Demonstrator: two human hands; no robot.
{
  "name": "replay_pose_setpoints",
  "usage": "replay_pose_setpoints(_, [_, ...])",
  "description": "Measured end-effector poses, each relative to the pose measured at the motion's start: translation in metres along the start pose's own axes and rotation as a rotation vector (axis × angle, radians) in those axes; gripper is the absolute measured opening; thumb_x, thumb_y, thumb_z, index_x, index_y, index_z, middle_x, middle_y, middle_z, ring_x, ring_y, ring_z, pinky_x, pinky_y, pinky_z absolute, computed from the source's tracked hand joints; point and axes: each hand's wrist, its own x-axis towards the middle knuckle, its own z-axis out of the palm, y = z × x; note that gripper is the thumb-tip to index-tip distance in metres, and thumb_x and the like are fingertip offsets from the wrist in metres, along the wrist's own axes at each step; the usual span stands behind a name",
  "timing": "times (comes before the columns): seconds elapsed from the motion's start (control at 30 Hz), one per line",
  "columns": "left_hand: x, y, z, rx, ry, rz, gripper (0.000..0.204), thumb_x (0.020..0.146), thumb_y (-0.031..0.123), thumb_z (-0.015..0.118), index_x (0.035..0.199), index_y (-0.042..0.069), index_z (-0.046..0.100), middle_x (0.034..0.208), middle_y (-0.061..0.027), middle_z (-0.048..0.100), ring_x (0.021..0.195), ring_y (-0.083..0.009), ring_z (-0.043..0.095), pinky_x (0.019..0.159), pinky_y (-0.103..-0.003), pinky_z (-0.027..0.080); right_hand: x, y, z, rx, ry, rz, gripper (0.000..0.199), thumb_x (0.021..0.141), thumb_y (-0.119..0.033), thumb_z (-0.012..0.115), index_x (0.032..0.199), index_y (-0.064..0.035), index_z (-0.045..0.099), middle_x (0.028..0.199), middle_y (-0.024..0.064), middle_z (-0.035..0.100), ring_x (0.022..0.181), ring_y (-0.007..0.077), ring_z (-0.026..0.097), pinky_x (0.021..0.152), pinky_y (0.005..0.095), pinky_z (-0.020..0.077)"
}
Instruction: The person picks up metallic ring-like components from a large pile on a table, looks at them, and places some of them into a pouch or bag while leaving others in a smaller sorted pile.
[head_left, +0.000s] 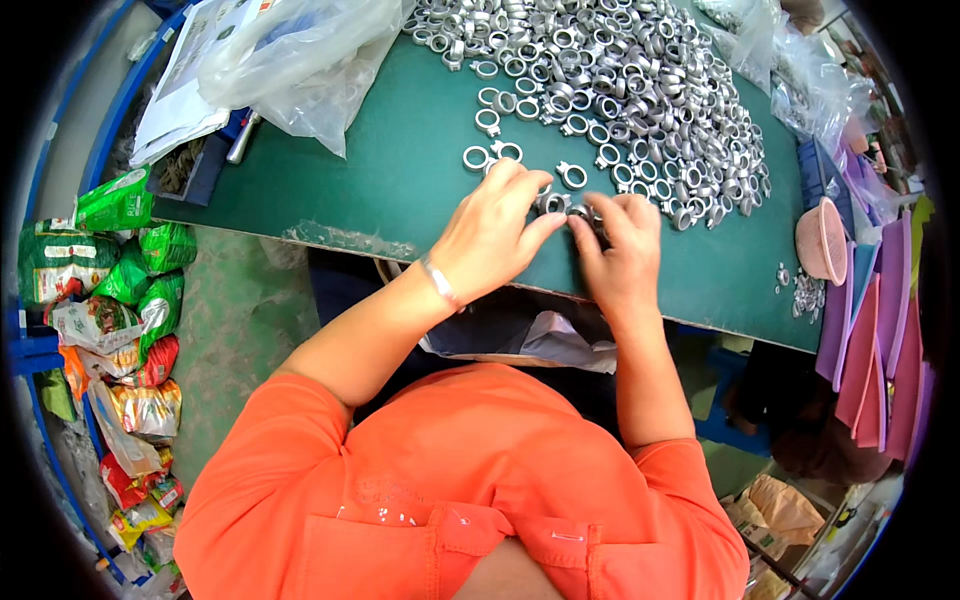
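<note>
Facing each other half-curled, the left hand (pixel 492 227) and right hand (pixel 624 248) pinch metal rings (pixel 551 203)

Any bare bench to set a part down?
Green tabletop: one bare patch between the clear plastic bag and the left hand; another between the right hand and the pink basket, on the near side of the ring pile. Crowded: far middle, under that pile; also small metal parts by the basket.

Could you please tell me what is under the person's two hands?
Between the left hand and right hand, metal rings show over the green table. The hands cover parts of these rings, and whatever lies beneath the palms cannot be seen.
</note>
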Motion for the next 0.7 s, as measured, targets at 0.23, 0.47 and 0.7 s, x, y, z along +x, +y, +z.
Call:
replay_pose_setpoints(0.23, [-0.010, -0.009, 0.003, -0.529, -0.161, -0.470, 0.012, 0.084, -0.001, 0.061, 0.096, -0.002, 0.060, 0.084, -0.0082, 0.063, 0.071, -0.0164, 0.066, 0.063, -0.026, 0.054, -0.017, -0.006, -0.005, 0.644, -0.036, 0.455, 0.017, 0.083, 0.001, 0.065, 0.100, 0.0014, 0.064, 0.087, 0.0108, 0.066, 0.066, 0.0148, 0.061, 0.055, 0.0236, 0.0474])
replay_pose_setpoints(0.47, [-0.015, -0.001, -0.016, -1.131, -0.189, -0.811, 0.012, 0.085, 0.002, 0.064, 0.096, -0.001, 0.059, 0.081, -0.0079, 0.065, 0.067, -0.0161, 0.067, 0.059, -0.025, 0.055, -0.022, -0.002, -0.016, 1.519, -0.190, 0.794, 0.017, 0.090, 0.001, 0.054, 0.106, 0.0040, 0.058, 0.095, 0.0182, 0.067, 0.062, 0.0135, 0.061, 0.048, 0.0222, 0.0504])
replay_pose_setpoints(0.7, [-0.018, -0.005, -0.021, -0.990, -0.057, -0.854, 0.007, 0.085, 0.002, 0.061, 0.092, 0.001, 0.058, 0.076, -0.0062, 0.063, 0.059, -0.0117, 0.062, 0.050, -0.023, 0.051, -0.028, -0.035, -0.023, 0.808, -0.469, 0.217, 0.021, 0.078, 0.009, 0.057, 0.096, 0.0011, 0.064, 0.085, 0.0123, 0.065, 0.067, 0.0153, 0.063, 0.059, 0.0262, 0.0505])
